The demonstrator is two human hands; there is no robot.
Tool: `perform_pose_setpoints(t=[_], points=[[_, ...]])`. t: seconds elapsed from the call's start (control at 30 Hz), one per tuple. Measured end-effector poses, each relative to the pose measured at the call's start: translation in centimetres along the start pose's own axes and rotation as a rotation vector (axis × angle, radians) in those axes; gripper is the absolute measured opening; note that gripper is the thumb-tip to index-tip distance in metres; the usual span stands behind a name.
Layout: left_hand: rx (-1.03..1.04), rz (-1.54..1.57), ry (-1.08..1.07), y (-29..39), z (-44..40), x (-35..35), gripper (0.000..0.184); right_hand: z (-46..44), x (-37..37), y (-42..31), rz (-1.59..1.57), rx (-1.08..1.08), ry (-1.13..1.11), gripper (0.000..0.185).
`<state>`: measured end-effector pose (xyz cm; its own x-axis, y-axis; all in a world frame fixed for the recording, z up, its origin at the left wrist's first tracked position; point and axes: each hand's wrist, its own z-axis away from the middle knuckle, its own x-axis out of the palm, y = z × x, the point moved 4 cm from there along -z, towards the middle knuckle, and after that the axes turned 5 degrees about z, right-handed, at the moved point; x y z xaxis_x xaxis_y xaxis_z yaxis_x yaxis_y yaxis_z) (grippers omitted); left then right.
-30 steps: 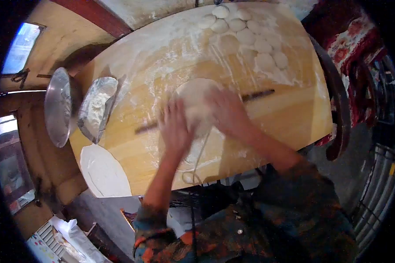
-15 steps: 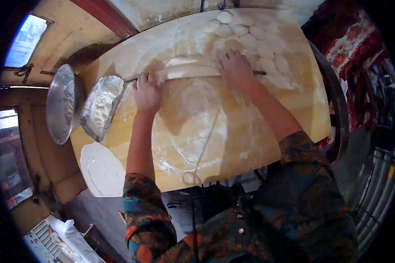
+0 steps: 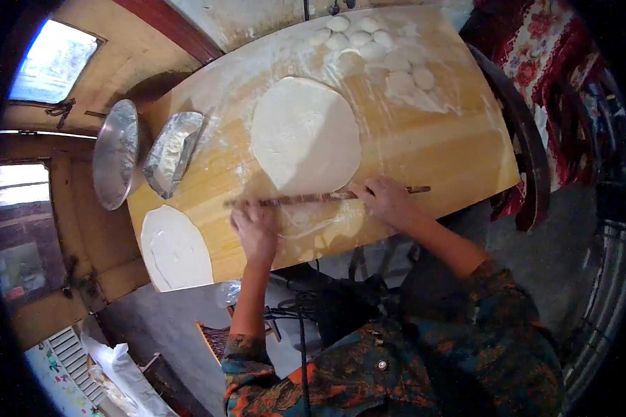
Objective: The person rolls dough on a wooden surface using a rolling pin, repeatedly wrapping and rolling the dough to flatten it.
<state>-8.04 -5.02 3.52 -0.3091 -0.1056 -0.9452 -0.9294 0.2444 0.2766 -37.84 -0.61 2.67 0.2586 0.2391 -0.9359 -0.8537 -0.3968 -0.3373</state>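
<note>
A thin wooden rolling pin lies crosswise near the front of the floured board. My left hand is closed over its left end, the fingers slightly blurred. Toward the other end, my right hand grips the pin, whose tip sticks out beyond the fingers. Just past the pin, a large round sheet of dough lies flat and spread out, its near edge close to the pin. Another rolled dough sheet rests at the board's front left corner.
Several dough balls sit in a cluster at the far right of the board. On the left stand an open bag of flour and a tilted metal bowl. A dark curved chair back borders the right edge.
Both hands have drawn the rolling pin back toward my body. The dough, wrapped around the pin before, now lies unrolled flat on the board.
</note>
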Motion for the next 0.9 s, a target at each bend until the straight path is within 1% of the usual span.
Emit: perform_pose_setpoints(t=[0.07, 0.1, 0.17, 0.2, 0.23, 0.3, 0.4, 0.5, 0.6, 0.63, 0.7, 0.73, 0.8, 0.9], points=[[-0.327, 0.217, 0.089, -0.5, -2.7, -0.2, 0.050, -1.3, -1.0, -1.5, -0.062, 0.120, 0.035, 0.051], [-0.346, 0.332, 0.080, 0.1, -4.2, 0.0, 0.040, -2.3, -1.3, -2.5, -0.092, 0.180, 0.050, 0.051], [-0.275, 0.110, 0.032, 1.0, -6.9, 2.6, 0.033, -5.4, 1.8, -3.9, -0.405, 0.366, 0.130, 0.052], [-0.238, -0.004, 0.009, 1.4, -8.1, 3.5, 0.030, -6.1, 2.2, -4.2, -0.412, 0.364, 0.169, 0.053], [-0.324, 0.096, -0.082, 1.6, -9.1, 3.6, 0.027, -6.9, 2.1, -4.7, -0.418, 0.361, 0.208, 0.054], [-0.503, 0.295, -0.271, 1.6, -10.1, 4.0, 0.023, -7.4, 1.1, -5.8, -0.127, 0.172, 0.265, 0.055], [-0.557, 0.626, -0.377, 0.0, -11.4, 5.3, 0.025, -7.4, -0.9, -6.5, -0.035, 0.236, 0.330, 0.056], [-0.176, 1.125, -0.118, 4.6, -12.8, 4.2, 0.031, -9.8, -2.4, -6.9, -0.098, 0.290, 0.413, 0.052], [0.382, 0.126, -0.078, 5.0, -13.0, 4.2, 0.041, -13.3, -0.1, -5.4, 0.051, 0.337, 0.288, 0.042], [0.380, 0.087, -0.064, 4.8, -12.6, 4.2, 0.039, -13.1, -0.1, -5.1, 0.063, 0.324, 0.269, 0.039], [0.451, 0.060, -0.149, 4.7, -11.9, 3.3, 0.039, -12.0, -0.5, -4.2, 0.089, 0.295, 0.228, 0.033], [0.486, 0.049, -0.195, 4.9, -11.2, 2.7, 0.039, -10.9, -0.6, -3.9, 0.073, 0.224, 0.232, 0.033], [0.524, 0.120, -0.288, 6.3, -9.1, 1.9, 0.038, -7.9, -1.0, -3.0, 0.047, 0.081, 0.237, 0.034], [0.508, 0.272, -0.401, 8.6, -4.4, 2.0, 0.038, -3.3, -1.1, -2.0, 0.113, 0.042, 0.080, 0.043]])
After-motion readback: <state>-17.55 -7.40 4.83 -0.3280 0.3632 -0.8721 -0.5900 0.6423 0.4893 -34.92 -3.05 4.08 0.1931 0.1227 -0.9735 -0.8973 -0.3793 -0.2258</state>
